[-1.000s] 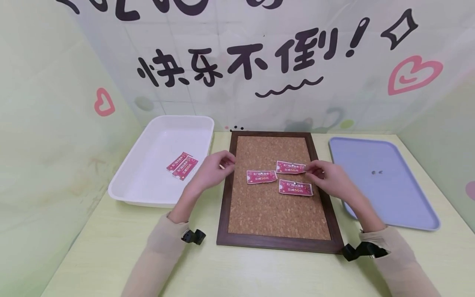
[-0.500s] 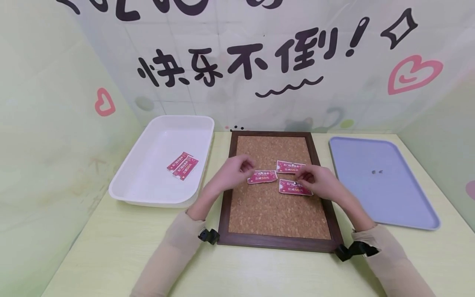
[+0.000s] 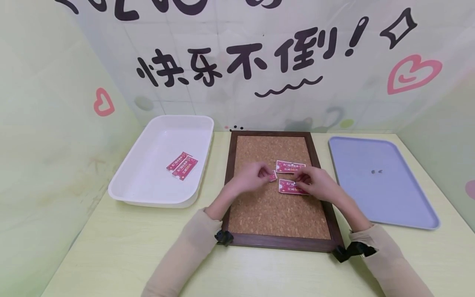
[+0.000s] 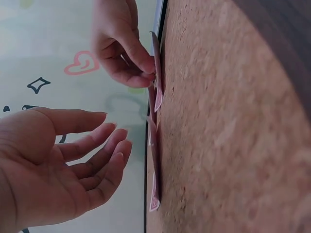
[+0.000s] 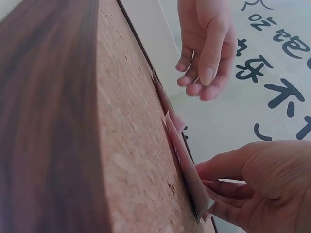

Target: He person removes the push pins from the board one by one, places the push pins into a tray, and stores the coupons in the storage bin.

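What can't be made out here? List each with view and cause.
Head view: most of the left coupon on the corkboard, behind the left hand.
Head view: what the small pieces on the blue tray are; too small.
Head view: top wall lettering, cut by the upper edge.

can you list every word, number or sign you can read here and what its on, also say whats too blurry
"快乐不倒!" – black lettering on the back wall; the line above is only partly in view.
"立减50元" – upper coupon on the corkboard.
"立减50", end partly covered – lower coupon.
"立减50元" – front coupon in the white bin.
Coupons' smaller line: starts "无门", rest too blurred.
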A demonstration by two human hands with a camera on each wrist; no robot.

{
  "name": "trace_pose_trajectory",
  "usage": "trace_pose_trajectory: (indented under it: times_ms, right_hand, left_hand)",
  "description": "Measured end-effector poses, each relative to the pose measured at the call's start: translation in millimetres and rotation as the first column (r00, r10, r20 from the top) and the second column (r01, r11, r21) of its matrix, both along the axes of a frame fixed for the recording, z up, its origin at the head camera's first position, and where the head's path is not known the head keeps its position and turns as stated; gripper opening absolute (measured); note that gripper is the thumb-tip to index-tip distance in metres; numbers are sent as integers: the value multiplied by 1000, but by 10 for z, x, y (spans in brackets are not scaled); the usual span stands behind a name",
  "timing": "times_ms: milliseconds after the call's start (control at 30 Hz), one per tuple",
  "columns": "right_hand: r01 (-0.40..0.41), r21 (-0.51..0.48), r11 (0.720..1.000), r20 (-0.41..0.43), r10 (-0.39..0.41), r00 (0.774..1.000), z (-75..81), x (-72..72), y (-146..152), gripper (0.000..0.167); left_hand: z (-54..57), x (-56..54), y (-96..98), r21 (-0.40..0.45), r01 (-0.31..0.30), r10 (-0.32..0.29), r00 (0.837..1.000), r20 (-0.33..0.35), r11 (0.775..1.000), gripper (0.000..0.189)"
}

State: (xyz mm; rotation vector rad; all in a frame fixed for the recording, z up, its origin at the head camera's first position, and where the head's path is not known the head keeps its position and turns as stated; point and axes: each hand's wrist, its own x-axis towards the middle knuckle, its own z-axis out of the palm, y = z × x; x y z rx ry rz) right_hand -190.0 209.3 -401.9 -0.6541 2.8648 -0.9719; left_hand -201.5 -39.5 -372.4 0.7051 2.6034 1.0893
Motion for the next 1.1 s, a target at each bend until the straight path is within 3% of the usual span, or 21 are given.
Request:
trace_pose_trajectory:
  times_ms: [300,1100]
  right_hand:
    - [1,-2,1000,-7,-1,1000,-1,-1,-17,9]
    - [31,51,998,33,-33,999,-25,-20,-60,6]
  left_hand:
    - [-56,-13,139,28,7,-8,999,38,1000,12]
    - [-129,-75,367,-64,-27,38,986,163,998,21]
